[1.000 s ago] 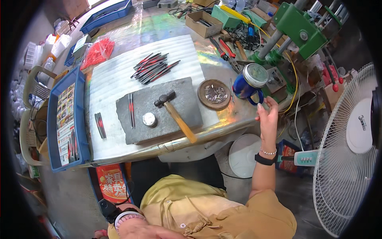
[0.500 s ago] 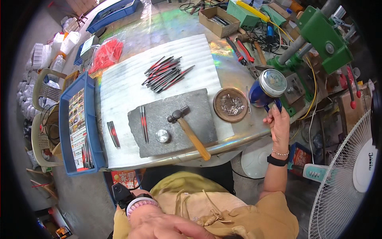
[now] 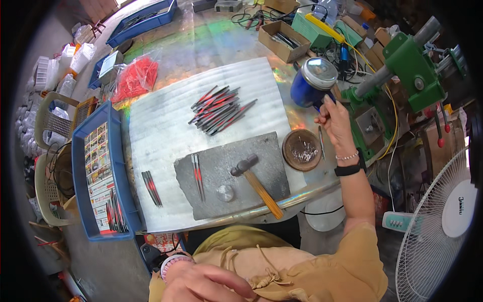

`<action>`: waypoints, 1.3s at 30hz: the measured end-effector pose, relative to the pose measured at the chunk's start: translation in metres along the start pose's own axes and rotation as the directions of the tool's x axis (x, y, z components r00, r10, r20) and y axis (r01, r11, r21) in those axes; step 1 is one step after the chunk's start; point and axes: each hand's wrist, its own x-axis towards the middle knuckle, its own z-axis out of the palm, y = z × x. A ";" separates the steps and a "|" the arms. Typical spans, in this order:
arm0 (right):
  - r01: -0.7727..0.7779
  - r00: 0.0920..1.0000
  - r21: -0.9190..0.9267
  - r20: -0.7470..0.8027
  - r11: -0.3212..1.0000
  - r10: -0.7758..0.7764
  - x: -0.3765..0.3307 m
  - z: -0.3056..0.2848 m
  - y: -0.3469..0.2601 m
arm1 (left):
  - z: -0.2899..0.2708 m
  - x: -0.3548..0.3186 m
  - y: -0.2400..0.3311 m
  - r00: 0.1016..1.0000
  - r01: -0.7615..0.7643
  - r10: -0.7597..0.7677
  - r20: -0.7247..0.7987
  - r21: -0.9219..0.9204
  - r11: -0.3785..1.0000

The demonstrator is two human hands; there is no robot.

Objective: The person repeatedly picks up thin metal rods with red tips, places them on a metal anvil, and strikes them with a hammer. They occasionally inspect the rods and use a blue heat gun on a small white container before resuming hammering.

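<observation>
My right hand (image 3: 336, 122) grips the handle of a blue mug (image 3: 306, 88) with a clear-topped lid, above the table's right side. Low in front of my chest is my left hand (image 3: 206, 286), fingers loosely stretched, with nothing visible in it; its lower part is cut off. A hammer (image 3: 254, 182) with a wooden handle lies on a grey stone slab (image 3: 231, 156). On the slab are also a round metal piece (image 3: 225, 193) and two red-and-black tweezers-like tools (image 3: 197, 176). Nearest the mug is a round brown dish (image 3: 302, 150) holding small metal pins.
Behind the slab a pile of red-and-black tools (image 3: 219, 110) lies on white foam sheet (image 3: 166, 110). Blue tray (image 3: 116, 171) at left, bag of red pieces (image 3: 137, 78) farther back. A green press (image 3: 412, 70) and a white fan (image 3: 437, 216) stand at right.
My right hand has moved the mug away from me and slightly left, from beside the dish to behind it. The view has shifted a little. My left hand stays low near my chest.
</observation>
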 end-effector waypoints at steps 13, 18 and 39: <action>-0.014 1.000 0.060 0.016 0.998 0.013 0.060 0.017 0.040 | -0.014 -0.107 0.013 0.863 0.265 -0.160 -0.479 0.161 0.951; -0.100 0.995 0.020 0.001 0.995 0.100 0.058 0.013 0.036 | -0.020 -0.120 0.017 0.848 0.343 -0.246 -0.470 0.134 0.930; 0.567 0.814 -0.823 0.551 0.041 -0.184 -0.203 0.135 0.012 | -0.069 -0.215 0.027 0.452 0.887 -0.094 -0.887 0.436 0.153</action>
